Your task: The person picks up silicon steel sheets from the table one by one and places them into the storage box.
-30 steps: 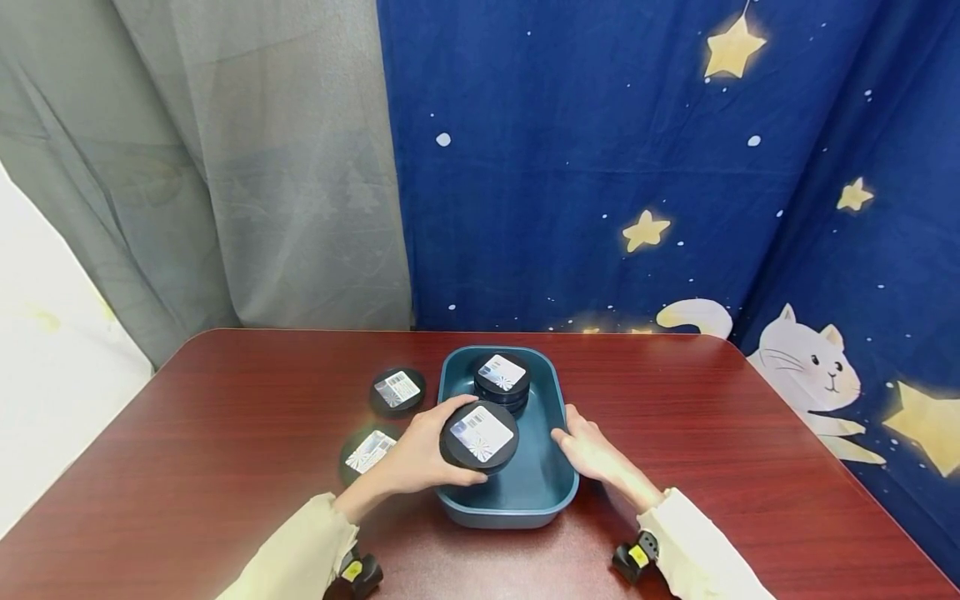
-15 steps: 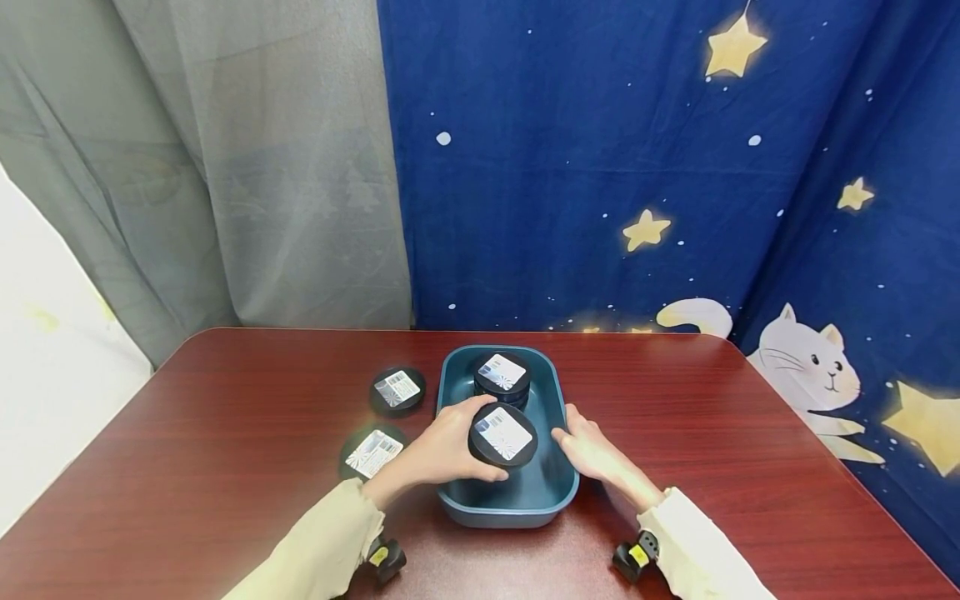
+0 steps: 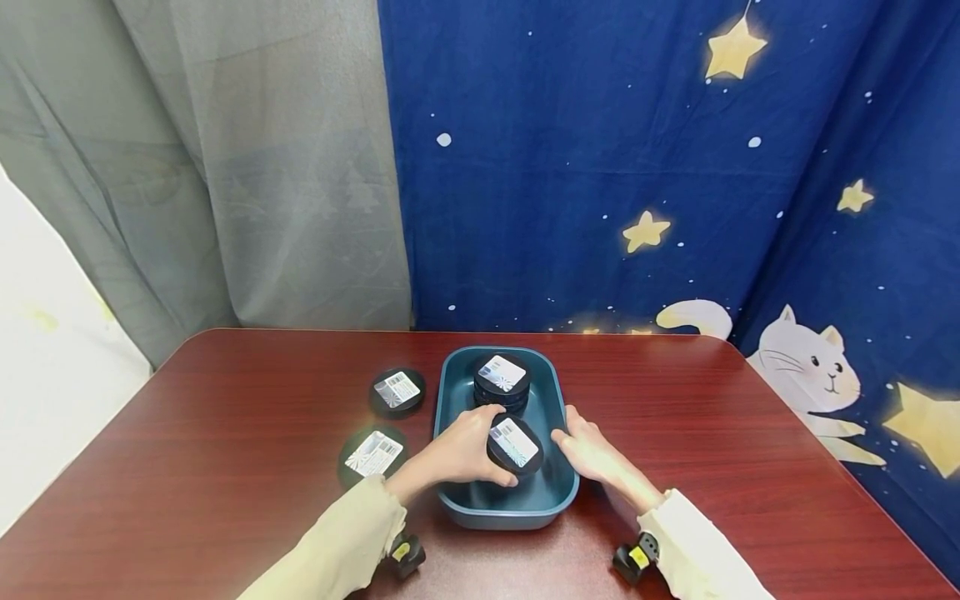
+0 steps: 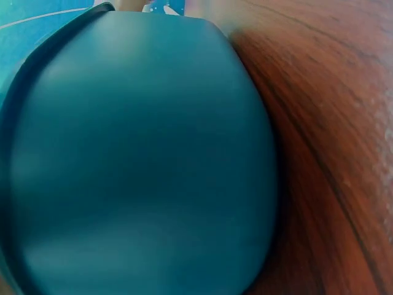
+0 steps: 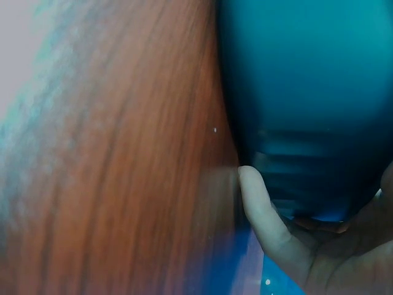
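On the red-brown wood table (image 3: 225,433), the bin (image 3: 507,518) sits around the middle, blue-green, rounded corners, long side running away from you. Behind the table: gray curtain (image 3: 300,167) on the left, blue curtain (image 3: 540,233) on the right, printed with stars and a white cat (image 3: 806,367). White area (image 3: 60,358) at far left. Glare on the table's near edge.

Your left hand (image 3: 467,450) reaches across the bin's left rim, thumb on the near side, fingers curled round the far side, gripping a black disc (image 3: 516,446) inside the bin, label facing up. Can't tell if the disc touches the bottom. Stack (image 3: 501,383) of labeled discs stands at the bin's far end, just beyond it. Your right hand (image 3: 588,450) comes in from the right and pinches the bin's right wall, thumb at the rim, fingers along the outside. Two loose discs, far one (image 3: 397,392) and near one (image 3: 373,454), lie left of the bin; your left sleeve (image 3: 337,542) overlaps the near one's lower edge.
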`<state>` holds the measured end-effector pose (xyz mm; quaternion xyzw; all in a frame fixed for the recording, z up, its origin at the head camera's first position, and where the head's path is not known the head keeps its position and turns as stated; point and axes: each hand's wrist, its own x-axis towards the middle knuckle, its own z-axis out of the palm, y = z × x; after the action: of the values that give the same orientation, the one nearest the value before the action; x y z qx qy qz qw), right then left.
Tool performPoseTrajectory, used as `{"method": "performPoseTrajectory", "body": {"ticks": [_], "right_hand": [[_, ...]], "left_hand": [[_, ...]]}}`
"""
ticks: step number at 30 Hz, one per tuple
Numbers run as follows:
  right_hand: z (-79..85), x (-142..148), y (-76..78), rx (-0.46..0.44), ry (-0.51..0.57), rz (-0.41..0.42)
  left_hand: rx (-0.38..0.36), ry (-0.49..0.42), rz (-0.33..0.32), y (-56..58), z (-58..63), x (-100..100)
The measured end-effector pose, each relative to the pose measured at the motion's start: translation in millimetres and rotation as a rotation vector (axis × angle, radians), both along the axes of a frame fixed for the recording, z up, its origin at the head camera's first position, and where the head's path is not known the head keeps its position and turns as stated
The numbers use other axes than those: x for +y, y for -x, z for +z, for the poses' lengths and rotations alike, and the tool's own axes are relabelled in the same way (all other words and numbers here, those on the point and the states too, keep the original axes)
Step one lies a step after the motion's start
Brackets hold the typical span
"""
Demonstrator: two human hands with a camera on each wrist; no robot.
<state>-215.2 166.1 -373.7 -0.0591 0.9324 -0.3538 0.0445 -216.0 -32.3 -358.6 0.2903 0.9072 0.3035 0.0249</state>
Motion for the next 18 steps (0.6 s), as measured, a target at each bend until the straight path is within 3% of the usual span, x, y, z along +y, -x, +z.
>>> {"method": "performPoseTrajectory", "body": {"ticks": [5, 18], "right_hand": [[0.0, -0.3, 0.0, 0.005, 0.004, 0.002], [1.2, -0.2, 0.5, 0.036, -0.027, 0.012]], "left_hand": [[0.01, 0.041, 0.004, 0.7, -2.4, 3.0], [-0.064, 0.17, 0.027, -4.2, 0.8, 8.7]]}}
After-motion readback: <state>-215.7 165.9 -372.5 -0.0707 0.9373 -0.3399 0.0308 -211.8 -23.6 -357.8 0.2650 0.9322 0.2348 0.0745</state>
